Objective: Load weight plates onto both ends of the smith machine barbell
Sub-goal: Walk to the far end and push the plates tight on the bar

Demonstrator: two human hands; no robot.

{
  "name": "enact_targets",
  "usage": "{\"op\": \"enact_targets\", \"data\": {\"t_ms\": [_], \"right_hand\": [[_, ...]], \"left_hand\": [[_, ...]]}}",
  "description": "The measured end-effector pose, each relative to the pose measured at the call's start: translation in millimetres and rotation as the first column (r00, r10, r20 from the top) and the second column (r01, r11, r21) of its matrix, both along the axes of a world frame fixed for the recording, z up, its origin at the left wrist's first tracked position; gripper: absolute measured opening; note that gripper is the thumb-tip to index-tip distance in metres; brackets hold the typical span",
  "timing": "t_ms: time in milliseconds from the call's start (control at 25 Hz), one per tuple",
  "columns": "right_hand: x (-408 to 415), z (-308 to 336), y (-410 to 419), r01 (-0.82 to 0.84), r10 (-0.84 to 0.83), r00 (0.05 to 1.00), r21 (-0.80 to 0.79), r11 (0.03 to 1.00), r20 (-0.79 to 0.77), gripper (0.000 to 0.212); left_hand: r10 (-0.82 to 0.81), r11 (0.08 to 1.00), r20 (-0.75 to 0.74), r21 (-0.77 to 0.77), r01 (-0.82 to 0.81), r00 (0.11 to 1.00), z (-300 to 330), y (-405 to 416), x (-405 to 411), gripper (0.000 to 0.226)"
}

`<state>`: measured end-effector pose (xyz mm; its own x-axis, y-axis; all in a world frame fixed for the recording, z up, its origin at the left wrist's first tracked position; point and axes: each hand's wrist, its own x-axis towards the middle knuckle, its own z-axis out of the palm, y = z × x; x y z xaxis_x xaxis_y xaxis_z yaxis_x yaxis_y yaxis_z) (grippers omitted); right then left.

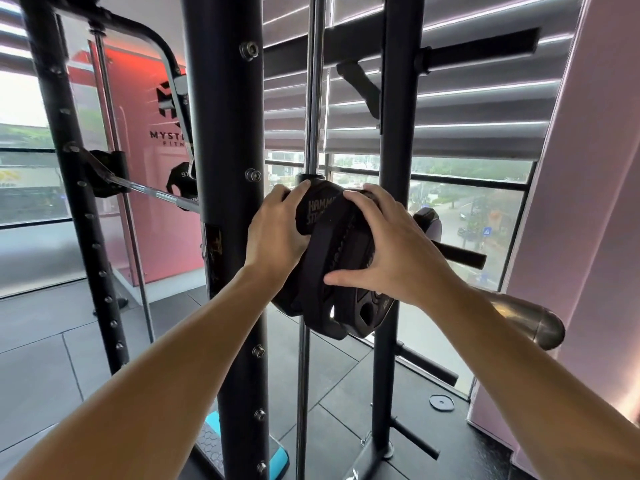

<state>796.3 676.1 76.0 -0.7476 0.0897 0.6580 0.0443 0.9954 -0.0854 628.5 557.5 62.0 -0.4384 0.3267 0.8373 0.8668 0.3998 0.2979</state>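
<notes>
Both hands are clamped on the stack of black weight plates (332, 258) at the near end of the smith machine barbell (156, 194), between the two black uprights. The left hand (277, 233) grips the inner plate's rim, and the right hand (384, 247) is spread over the outer edge with the thumb hooked underneath. The far end already has a small plate (180, 180) on it.

My worry: the stack looks tilted, so if a plate isn't fully seated on the sleeve it could slide off, or jam and pinch the fingers (298, 194) wedged between plates. Can't tell how far on they actually are, since the hands hide the sleeve.

No containers here, just storage pegs (460, 256) on the rear post, and the ones I can see are bare.
</notes>
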Motion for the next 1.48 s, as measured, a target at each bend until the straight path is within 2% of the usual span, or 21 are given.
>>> {"op": "enact_targets", "data": {"t_ms": [120,240,280,320,360,440,520,640,760,840,960,1080,1120,1240,1280,1400,1480], "right_hand": [[0.1,0.1,-0.1,-0.010,0.010,1.000,-0.013,1.000,-0.001,0.122],[1.5,-1.7,-1.2,-0.033,0.034,0.999,-0.084,0.996,0.011,0.131],[1.0,-3.1,-0.6,-0.047,0.048,0.999,-0.111,0.993,0.000,0.134],[0.0,-4.6,-0.1,-0.058,0.056,0.998,-0.130,0.990,-0.014,0.136],[-1.2,-5.4,0.4,-0.063,0.060,0.998,-0.141,0.988,-0.022,0.138],[-2.3,-4.3,1.4,-0.051,0.051,0.999,-0.142,0.988,-0.007,0.137],[-1.4,-0.5,2.4,-0.030,0.033,0.999,-0.127,0.991,0.022,0.133],[-1.2,2.4,3.6,-0.020,0.025,0.999,-0.130,0.991,0.038,0.130],[-6.5,2.0,4.1,-0.002,0.005,1.000,-0.144,0.990,0.027,0.129],[-9.5,2.3,3.7,0.031,-0.028,0.999,-0.129,0.991,0.030,0.132],[-8.2,3.8,-0.2,0.092,-0.085,0.993,-0.082,0.992,0.078,0.140],[-4.6,8.9,-2.3,0.101,-0.089,0.991,-0.114,0.988,0.101,0.141],[-3.8,11.5,-2.1,0.100,-0.086,0.989,-0.125,0.987,0.118,0.141],[-2.4,17.1,-0.2,0.118,-0.091,0.976,-0.127,0.985,0.198,0.142],[-1.8,18.4,0.7,0.119,-0.088,0.972,-0.135,0.984,0.217,0.142],[1.7,25.2,2.5,0.104,-0.063,0.969,-0.165,0.981,0.239,0.133],[3.5,30.8,4.7,0.094,-0.057,0.968,-0.143,0.985,0.243,0.123]], "left_hand": [[-0.034,0.999,0.058,-0.022,0.035,0.998,3.6,-8.4,-0.4,0.075],[-0.201,0.952,0.008,0.238,0.193,0.980,9.1,-24.7,21.7,0.053],[-0.261,0.926,-0.016,0.278,0.255,0.965,12.4,-28.7,35.7,0.044],[-0.310,0.920,-0.020,0.245,0.305,0.951,15.6,-31.6,49.6,0.041],[-0.319,0.937,-0.008,0.146,0.317,0.948,17.9,-33.4,61.7,0.044],[-0.261,0.961,0.033,-0.081,0.263,0.965,19.7,-34.0,71.0,0.059],[-0.228,0.959,0.113,-0.145,0.243,0.967,19.8,-35.2,69.8,0.069],[-0.223,0.973,0.111,-0.039,0.228,0.969,15.3,-32.1,65.5,0.064],[-0.199,0.969,0.008,0.151,0.195,0.980,11.2,-21.7,64.9,0.050],[-0.161,0.962,-0.053,0.215,0.169,0.985,14.0,-10.0,66.1,0.040],[-0.082,0.969,-0.046,0.229,0.091,0.996,29.8,9.9,67.9,0.029],[-0.032,0.990,-0.040,0.134,0.037,0.999,30.7,11.2,67.5,0.020],[-0.038,0.995,-0.054,0.094,0.043,0.998,23.0,6.6,66.4,0.029],[-0.079,0.996,-0.064,-0.055,0.075,0.995,-2.6,-10.1,55.8,0.077],[-0.072,0.994,-0.079,-0.092,0.065,0.994,-6.7,-11.5,53.0,0.085],[-0.042,0.996,-0.142,-0.089,0.030,0.989,-13.1,-8.5,51.8,0.088],[-0.066,0.997,-0.122,-0.038,0.062,0.990,-17.8,-6.6,52.4,0.089]]}}
